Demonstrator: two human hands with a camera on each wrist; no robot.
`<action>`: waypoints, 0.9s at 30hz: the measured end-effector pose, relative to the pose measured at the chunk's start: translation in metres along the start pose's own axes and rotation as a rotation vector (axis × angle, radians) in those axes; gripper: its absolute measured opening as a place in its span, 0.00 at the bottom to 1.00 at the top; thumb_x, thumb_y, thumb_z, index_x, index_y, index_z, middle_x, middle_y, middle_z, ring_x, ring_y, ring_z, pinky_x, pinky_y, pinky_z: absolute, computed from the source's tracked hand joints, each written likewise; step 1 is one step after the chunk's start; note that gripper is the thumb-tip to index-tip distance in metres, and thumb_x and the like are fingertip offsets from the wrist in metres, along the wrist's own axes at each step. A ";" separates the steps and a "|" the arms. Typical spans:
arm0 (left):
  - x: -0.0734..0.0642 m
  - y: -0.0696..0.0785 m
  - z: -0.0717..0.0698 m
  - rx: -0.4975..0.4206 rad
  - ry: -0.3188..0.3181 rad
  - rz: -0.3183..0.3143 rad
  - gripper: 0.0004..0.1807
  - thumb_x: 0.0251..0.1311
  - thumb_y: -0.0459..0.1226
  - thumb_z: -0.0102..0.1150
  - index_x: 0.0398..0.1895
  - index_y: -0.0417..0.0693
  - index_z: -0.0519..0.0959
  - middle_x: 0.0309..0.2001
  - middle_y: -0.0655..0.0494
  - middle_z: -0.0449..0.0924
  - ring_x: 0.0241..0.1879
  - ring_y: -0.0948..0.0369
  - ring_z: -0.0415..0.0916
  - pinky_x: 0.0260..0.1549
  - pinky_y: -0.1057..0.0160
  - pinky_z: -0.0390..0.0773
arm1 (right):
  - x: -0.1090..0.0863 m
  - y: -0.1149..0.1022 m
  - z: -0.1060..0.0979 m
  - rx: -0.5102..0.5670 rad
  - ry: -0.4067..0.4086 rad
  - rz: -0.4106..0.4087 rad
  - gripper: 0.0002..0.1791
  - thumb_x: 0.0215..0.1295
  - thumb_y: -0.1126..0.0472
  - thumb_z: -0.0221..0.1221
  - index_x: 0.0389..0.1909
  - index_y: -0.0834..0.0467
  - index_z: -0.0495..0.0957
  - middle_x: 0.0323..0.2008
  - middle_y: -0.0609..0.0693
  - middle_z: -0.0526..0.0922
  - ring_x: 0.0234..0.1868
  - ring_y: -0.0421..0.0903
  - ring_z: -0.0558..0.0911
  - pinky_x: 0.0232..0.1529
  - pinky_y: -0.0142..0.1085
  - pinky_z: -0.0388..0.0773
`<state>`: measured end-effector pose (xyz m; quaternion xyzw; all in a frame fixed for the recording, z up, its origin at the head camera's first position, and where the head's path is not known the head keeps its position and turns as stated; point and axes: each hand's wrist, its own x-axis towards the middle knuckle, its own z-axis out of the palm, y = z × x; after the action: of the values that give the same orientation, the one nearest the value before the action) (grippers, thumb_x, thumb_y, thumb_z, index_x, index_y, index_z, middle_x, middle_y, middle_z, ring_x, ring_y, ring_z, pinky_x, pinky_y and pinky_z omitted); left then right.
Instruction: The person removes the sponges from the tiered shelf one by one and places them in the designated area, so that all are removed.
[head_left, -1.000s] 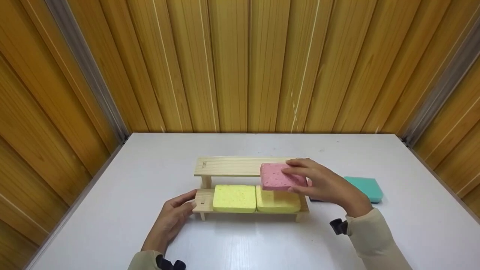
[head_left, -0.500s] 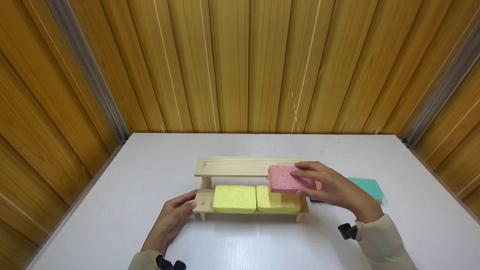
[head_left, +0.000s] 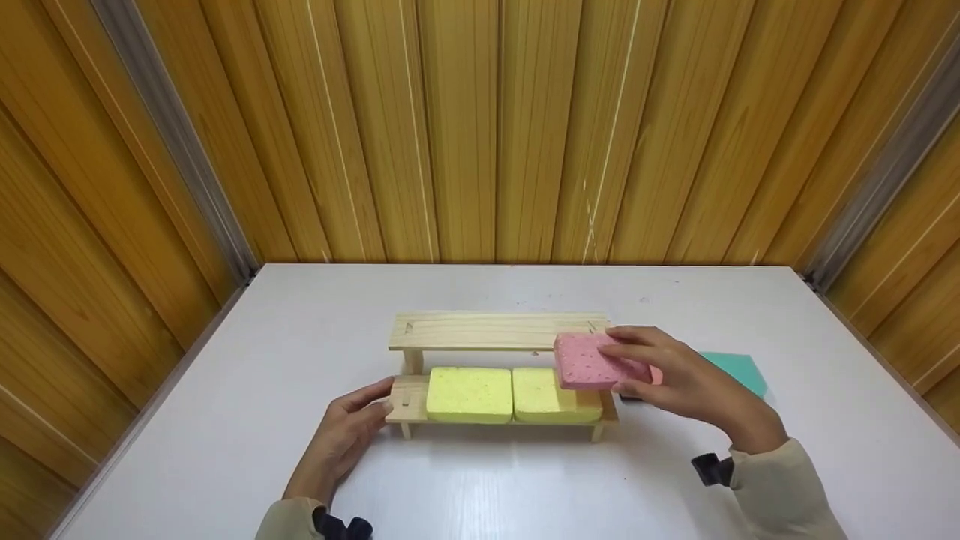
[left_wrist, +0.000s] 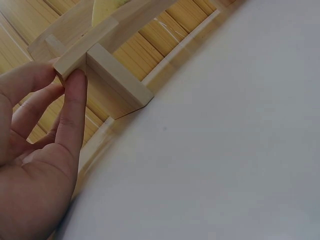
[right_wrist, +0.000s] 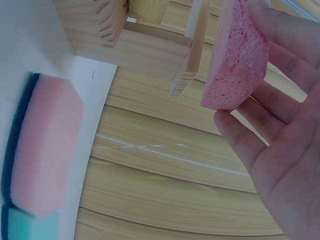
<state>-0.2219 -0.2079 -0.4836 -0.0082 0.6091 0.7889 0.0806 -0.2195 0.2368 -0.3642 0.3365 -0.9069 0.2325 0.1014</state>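
Two yellow sponges (head_left: 469,394) lie side by side on the lower step (head_left: 409,396) of a wooden rack (head_left: 472,331), its left end pinched by the left hand (head_left: 345,435). Near the rack's right end, the right hand (head_left: 681,384) grips a pink sponge (head_left: 585,363) aloft. Farther right, a salmon sponge (right_wrist: 47,145) and a teal sponge (head_left: 735,369) lie on the table (head_left: 225,420).

The pink sponge (right_wrist: 240,55) is matt and rough with open pores; the yellow sponges (head_left: 469,395) look finer-grained. The rack (head_left: 472,331) is unvarnished-looking, grained wood. The table (head_left: 225,420) is smooth, faintly glossy, the wall (head_left: 525,150) wood-grained, the corner strip (head_left: 182,142) metallic, the sleeve (head_left: 780,487) matt cloth.
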 end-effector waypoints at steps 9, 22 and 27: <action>0.002 -0.001 0.000 0.015 0.020 -0.003 0.30 0.58 0.27 0.59 0.65 0.35 0.67 0.67 0.39 0.63 0.57 0.57 0.75 0.57 0.64 0.78 | -0.014 0.009 0.001 0.004 0.056 0.014 0.26 0.55 0.58 0.69 0.57 0.53 0.79 0.60 0.54 0.76 0.59 0.55 0.75 0.58 0.31 0.74; 0.002 -0.001 -0.002 0.004 0.028 -0.003 0.30 0.58 0.27 0.59 0.65 0.33 0.67 0.65 0.42 0.67 0.55 0.58 0.76 0.55 0.65 0.78 | -0.024 0.018 0.003 -0.014 0.062 0.022 0.26 0.54 0.59 0.69 0.56 0.53 0.79 0.60 0.54 0.76 0.59 0.56 0.76 0.60 0.30 0.74; 0.002 -0.002 -0.001 0.005 0.024 0.000 0.29 0.58 0.27 0.60 0.65 0.34 0.67 0.65 0.42 0.68 0.55 0.58 0.77 0.54 0.65 0.79 | -0.029 0.021 0.004 -0.037 0.082 -0.004 0.27 0.52 0.63 0.70 0.57 0.54 0.79 0.60 0.55 0.76 0.58 0.56 0.76 0.55 0.27 0.77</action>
<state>-0.2239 -0.2082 -0.4855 -0.0177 0.6119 0.7873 0.0732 -0.2115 0.2649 -0.3846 0.3266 -0.9054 0.2291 0.1451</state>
